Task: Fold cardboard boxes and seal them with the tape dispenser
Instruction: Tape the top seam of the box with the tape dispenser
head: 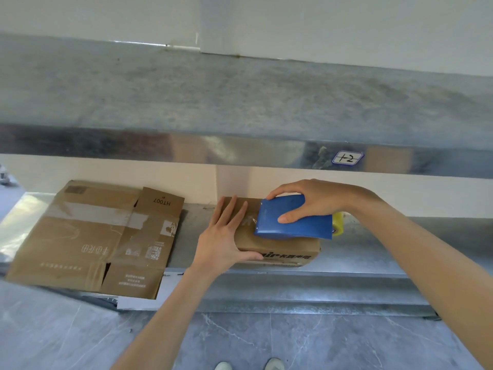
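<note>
A small brown cardboard box, folded up and closed, sits on the metal shelf right of centre, printing on its near face. The blue tape dispenser lies on the box's top towards its right end, a yellowish tape roll showing at the dispenser's right. Well apart to the left lies a flattened cardboard box, old tape strips across it, its near edge overhanging the shelf.
</note>
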Motion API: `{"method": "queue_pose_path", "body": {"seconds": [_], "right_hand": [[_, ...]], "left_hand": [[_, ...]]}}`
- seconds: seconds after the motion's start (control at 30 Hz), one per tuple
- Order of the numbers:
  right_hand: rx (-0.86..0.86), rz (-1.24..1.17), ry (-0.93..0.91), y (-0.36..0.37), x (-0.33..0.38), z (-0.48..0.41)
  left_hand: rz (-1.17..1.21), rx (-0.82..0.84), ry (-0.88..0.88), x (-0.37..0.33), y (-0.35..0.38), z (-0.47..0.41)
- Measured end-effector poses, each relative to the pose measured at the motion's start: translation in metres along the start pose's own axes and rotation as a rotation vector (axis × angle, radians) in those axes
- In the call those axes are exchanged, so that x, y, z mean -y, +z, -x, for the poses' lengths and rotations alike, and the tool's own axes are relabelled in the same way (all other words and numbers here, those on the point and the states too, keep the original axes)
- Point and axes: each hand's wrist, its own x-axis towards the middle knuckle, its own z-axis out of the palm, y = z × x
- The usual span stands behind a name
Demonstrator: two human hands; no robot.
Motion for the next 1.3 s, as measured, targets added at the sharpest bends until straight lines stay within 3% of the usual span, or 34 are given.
{"method": "queue_pose_path", "body": {"seconds": [0.33,0.8,1.03,1.3], "right_hand": [[0.027,-0.030,-0.105,-0.010,-0.017,0.009],[0.014,-0.022,-0.190,-0.016,-0.033,0.017],[0.057,0.092,-0.201,-0.016,-0.026,0.007],[0.130,0.105,-0.150,-0.019,-0.024,0.008]], "left_hand": [[-0.065,-0.074,0.024,0.004,0.008,-0.002],[-0.153,-0.008,0.103,0.008,-0.001,-0.011],[0.018,0.098,0.061,0.015,0.000,-0.022],[0.057,0.093,0.097,0.020,-0.006,-0.024]]}}
